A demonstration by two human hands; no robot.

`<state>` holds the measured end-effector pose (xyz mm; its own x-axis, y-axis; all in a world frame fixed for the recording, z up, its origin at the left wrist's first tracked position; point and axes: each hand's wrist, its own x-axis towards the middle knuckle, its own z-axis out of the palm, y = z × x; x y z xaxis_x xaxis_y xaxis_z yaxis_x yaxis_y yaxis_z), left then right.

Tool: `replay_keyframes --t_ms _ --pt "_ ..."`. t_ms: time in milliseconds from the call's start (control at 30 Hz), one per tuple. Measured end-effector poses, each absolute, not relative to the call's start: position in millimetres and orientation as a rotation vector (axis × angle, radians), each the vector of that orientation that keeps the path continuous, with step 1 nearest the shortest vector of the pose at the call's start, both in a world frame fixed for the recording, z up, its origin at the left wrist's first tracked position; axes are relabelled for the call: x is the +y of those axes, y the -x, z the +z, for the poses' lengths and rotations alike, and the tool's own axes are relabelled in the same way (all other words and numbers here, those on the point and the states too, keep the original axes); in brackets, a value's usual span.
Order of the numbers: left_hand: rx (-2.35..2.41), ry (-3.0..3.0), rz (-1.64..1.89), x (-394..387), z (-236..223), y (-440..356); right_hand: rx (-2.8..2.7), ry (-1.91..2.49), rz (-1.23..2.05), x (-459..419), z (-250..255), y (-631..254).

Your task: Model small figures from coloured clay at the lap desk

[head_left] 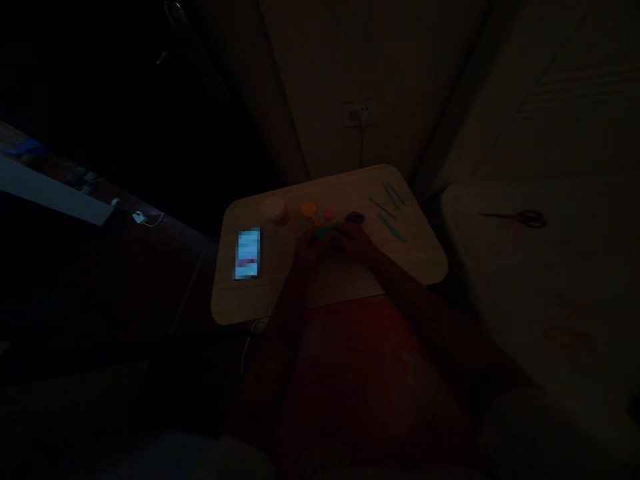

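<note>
The light is very dim. Over the small wooden table (280,293), my left hand (309,248) and my right hand (355,240) come close together. A green piece (327,231), perhaps soft like modelling clay, stretches between them, with the fingers of both hands closed on it. Just beyond my hands lie an orange round piece (309,210) with a stem-like part, a small pink lump (329,213) and a dark purple piece (355,217). Fine detail of my fingers is lost in the dark.
A lidded tub (274,209) and a lit phone (247,255) are on the table's left side. Several teal tools (391,227) lie at its right. Scissors (525,218) rest on a pale surface further right. A plugged-in wall socket (360,112) is behind.
</note>
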<state>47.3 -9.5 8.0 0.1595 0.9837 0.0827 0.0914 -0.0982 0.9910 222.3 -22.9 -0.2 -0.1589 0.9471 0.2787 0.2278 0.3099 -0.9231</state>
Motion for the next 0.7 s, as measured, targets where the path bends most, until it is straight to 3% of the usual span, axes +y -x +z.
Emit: replay_keyframes --t_ms 300,700 --pt "1.069 -1.448 1.065 -10.5 13.6 -50.0 -1.419 1.05 1.108 -23.5 -4.3 -224.5" --pt "1.058 -1.39 0.899 -13.5 14.6 -47.7 -1.629 1.127 0.988 -25.0 0.8 -223.1"
